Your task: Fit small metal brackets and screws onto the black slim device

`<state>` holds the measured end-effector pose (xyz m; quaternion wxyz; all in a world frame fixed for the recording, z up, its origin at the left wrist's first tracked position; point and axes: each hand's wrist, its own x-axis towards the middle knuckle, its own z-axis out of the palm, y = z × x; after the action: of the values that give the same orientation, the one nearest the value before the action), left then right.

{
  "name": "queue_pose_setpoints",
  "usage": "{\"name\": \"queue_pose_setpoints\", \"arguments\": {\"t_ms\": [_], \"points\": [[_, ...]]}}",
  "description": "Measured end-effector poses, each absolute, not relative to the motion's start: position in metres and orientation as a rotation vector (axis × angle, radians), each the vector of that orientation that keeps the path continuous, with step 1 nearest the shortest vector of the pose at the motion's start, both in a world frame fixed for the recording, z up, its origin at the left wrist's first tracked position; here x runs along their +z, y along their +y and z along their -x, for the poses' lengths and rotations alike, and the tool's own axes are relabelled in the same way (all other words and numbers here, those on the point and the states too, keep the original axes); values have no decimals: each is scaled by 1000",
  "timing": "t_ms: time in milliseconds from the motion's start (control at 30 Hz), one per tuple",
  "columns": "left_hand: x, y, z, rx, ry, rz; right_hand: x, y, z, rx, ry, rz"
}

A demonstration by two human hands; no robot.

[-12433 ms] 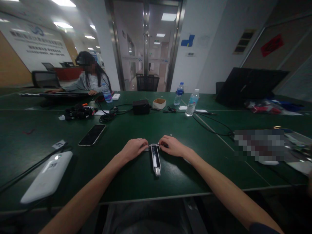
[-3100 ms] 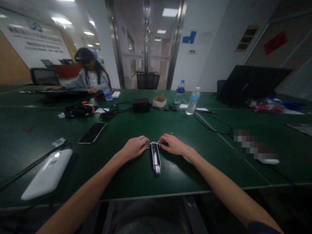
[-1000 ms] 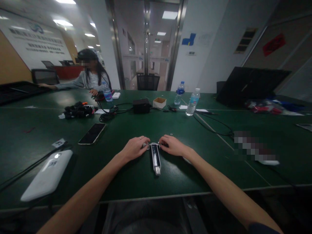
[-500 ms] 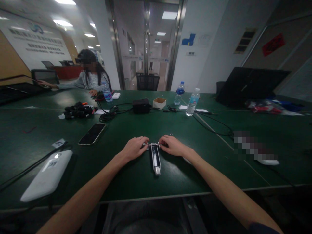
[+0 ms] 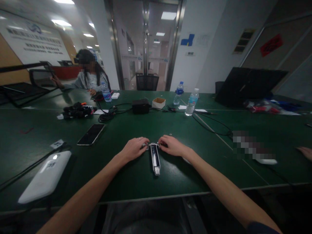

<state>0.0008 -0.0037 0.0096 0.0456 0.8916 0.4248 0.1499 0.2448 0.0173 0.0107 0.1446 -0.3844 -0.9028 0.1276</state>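
A narrow black-and-white stick-shaped device (image 5: 155, 158) lies on the green table (image 5: 136, 185), its long axis pointing toward me. My left hand (image 5: 134, 148) rests at the left of its far end, fingers curled and pinched on the small metal end piece. My right hand (image 5: 172, 146) mirrors it on the right side, fingers likewise curled against that end. What the fingertips grip is mostly hidden under them.
A phone (image 5: 91, 134) lies face up at the left, a white power bank (image 5: 45, 177) nearer me. Cables, a black box (image 5: 140, 106), a small carton (image 5: 158, 103) and two water bottles (image 5: 190, 102) stand farther back. A person (image 5: 85, 76) sits at the far left. Another person's hand (image 5: 305, 152) shows at the right edge.
My hands and the device have stayed put. The person at the far left has lifted a dark laptop-like panel. Another hand has come into view at the right edge.
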Motion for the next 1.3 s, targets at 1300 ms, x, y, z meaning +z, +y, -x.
{"name": "queue_pose_setpoints", "arguments": {"t_ms": [1300], "points": [[11,-6,-3,495,1286,-2764,10,0,-221,249,-2540,1063]]}}
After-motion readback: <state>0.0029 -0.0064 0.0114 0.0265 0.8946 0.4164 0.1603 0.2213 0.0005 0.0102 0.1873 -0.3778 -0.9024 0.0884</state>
